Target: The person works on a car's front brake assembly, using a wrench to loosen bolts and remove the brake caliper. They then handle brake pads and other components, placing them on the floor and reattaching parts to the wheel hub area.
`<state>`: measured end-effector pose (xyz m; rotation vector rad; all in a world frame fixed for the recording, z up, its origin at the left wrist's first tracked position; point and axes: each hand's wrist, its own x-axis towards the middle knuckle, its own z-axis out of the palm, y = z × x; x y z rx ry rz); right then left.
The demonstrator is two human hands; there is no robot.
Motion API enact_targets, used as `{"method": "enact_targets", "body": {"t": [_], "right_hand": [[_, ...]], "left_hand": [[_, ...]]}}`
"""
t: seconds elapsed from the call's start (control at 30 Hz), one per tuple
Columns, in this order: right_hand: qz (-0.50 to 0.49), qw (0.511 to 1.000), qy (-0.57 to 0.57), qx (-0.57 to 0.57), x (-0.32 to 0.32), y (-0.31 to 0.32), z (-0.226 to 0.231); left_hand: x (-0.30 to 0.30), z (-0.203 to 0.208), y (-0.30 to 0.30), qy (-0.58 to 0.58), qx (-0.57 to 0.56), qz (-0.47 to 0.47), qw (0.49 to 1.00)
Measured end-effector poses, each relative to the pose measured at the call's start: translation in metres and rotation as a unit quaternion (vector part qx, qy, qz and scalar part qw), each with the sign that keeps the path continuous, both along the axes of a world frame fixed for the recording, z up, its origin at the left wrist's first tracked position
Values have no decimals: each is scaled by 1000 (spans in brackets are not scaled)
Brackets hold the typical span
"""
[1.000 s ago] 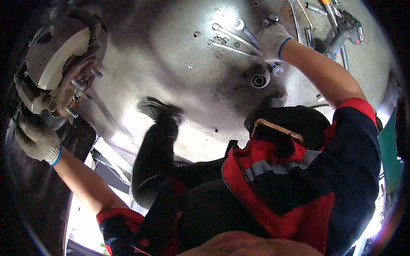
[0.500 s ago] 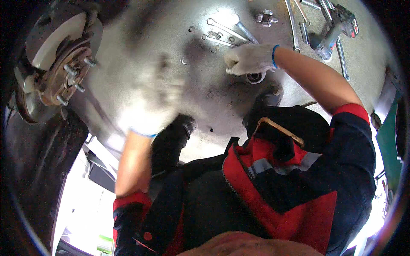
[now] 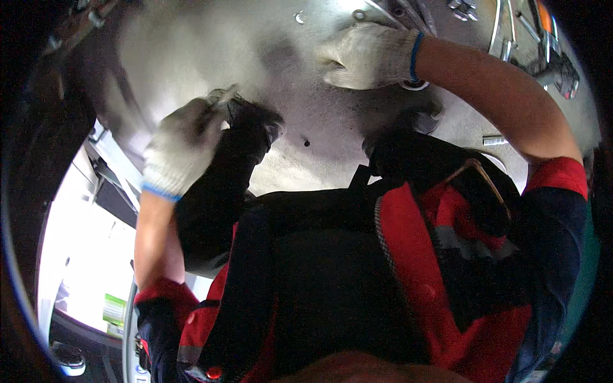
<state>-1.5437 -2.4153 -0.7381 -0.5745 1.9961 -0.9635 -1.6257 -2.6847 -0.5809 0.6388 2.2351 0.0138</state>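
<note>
My left hand [image 3: 182, 143], in a white knit glove with a blue cuff, is beside my left knee. Its fingers are blurred, and whether they grip anything is unclear. Ahead and to the right, my right hand [image 3: 370, 56], gloved the same way, hovers over the grey floor with its fingers curled closed. Whatever they may hold is hidden. A round metal ring-shaped part [image 3: 416, 85] shows partly from under the right wrist. Just beyond that hand lie wrenches [image 3: 418, 16], cut off by the view's upper edge.
A cluster of metal pieces [image 3: 463, 9] lies at the far right, near long bar tools [image 3: 496, 29]. A cordless power tool [image 3: 563, 75] rests farther right. A short metal cylinder [image 3: 494, 140] is beside my right forearm. Dark wheel-hub parts [image 3: 92, 19] edge the upper left.
My left hand has drawn back toward my left knee. The view has shifted, so the brake disc has mostly left it and the tools sit nearer the upper edge. My right hand stays closed.
</note>
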Motion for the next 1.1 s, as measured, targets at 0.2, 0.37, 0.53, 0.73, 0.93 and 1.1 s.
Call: {"method": "enact_targets", "body": {"t": [0.2,0.37,0.53,0.73,0.93,1.1], "right_hand": [[312,944,94,52,37,-139,-84],[245,963,43,-104,160,-281,-117],[356,928,105,-36,219,-306,-187],[271,950,146,-58,196,-276,-197],[23,992,75,-98,109,-168,-178],[-21,983,184,4,57,-11,-123]], "left_hand": [[13,75,-23,89,-127,90,984],[-9,76,-28,43,-125,60,989],[2,62,-44,10,-77,74,994],[-7,58,-51,26,-123,100,987],[-17,56,-39,17,-77,34,996],[-10,64,-30,33,-58,-14,998]]}}
